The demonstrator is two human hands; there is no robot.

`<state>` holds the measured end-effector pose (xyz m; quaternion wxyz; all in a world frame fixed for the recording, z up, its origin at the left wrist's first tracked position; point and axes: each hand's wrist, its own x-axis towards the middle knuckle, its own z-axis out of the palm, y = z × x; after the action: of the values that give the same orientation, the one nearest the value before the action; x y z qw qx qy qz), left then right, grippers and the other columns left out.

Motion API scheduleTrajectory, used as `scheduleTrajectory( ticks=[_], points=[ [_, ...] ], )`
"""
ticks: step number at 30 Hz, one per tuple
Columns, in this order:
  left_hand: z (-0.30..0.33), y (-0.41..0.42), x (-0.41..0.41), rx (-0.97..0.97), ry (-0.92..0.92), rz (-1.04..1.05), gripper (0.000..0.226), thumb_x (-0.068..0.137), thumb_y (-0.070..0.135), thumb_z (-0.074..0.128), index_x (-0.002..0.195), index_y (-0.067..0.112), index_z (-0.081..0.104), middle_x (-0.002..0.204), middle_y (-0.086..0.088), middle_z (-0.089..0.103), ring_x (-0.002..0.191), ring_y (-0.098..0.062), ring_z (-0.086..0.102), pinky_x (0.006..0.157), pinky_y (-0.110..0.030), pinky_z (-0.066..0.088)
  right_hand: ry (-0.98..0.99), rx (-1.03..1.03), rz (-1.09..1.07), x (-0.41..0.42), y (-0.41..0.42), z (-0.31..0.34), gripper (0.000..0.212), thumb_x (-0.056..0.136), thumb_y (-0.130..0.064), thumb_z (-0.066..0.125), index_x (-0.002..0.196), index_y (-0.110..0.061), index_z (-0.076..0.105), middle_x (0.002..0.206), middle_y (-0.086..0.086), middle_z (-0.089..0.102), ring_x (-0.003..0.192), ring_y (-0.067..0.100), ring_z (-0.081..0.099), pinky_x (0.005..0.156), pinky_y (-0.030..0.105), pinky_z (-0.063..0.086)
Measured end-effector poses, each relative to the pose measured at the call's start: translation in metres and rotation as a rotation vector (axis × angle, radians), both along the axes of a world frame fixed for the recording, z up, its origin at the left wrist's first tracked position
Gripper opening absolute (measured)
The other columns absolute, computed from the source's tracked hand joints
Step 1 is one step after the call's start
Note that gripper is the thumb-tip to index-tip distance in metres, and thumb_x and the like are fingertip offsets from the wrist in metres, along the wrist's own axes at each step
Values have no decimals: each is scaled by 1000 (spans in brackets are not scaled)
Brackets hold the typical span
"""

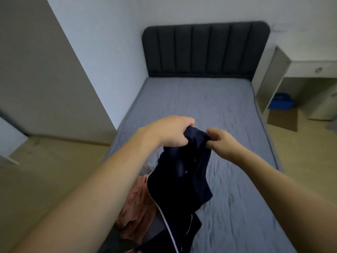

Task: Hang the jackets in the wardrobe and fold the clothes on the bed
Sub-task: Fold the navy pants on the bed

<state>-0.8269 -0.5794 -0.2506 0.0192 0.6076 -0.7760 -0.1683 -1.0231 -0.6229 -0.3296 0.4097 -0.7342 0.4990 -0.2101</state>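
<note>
Both hands are holding a dark navy garment [180, 179] up over the near half of the bed [228, 110]. The left hand [171, 132] is gripping the garment's bunched top edge, its fingers curling over the cloth, and the right hand [220, 141] is pinching the same edge just beside it, thumb and fingers closing on the fabric. The garment is hanging down from the two hands in loose folds, a thin white stripe [167, 221] running along its lower part, and its bottom end is passing out of view at the lower edge. Below and to the left of it, a crumpled pink garment [135, 212] is lying on the bed near the left side. The bed, covered in a grey-blue sheet, is ending at a dark padded headboard [206, 50]. A blue box [280, 103] is sitting on the floor under a pale table [313, 68] at the right.
</note>
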Motion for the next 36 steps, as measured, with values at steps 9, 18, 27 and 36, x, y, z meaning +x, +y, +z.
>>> scheduleTrajectory(
  ticks=[9,18,27,36],
  points=[
    [-7,40,-4,55,-72,346,18,84,15,57,66,15,54,72,-5,62,65,-23,58,55,-29,38,16,-79,-175,-94,19,88,23,86,-16,47,66,-5,52,65,14,43,60,25,40,57,36,33],
    [104,39,-85,-552,-60,83,21,77,30,60,65,30,43,66,10,52,72,-19,50,61,-32,39,-15,182,246,-63,56,132,36,79,-1,59,109,-19,61,100,8,69,93,24,68,84,33,55],
    [79,53,-31,-104,189,390,9,83,13,67,81,20,61,84,-1,65,81,-22,61,74,-32,48,-374,35,-276,-99,44,141,36,70,7,37,70,-13,67,55,3,60,49,16,56,48,21,43],
    [110,53,-139,-420,551,134,15,94,15,50,88,28,54,78,12,62,69,-4,54,66,-27,45,-106,79,159,-156,51,153,22,85,-24,69,106,-27,63,99,3,70,86,16,70,69,25,56]
  ],
)
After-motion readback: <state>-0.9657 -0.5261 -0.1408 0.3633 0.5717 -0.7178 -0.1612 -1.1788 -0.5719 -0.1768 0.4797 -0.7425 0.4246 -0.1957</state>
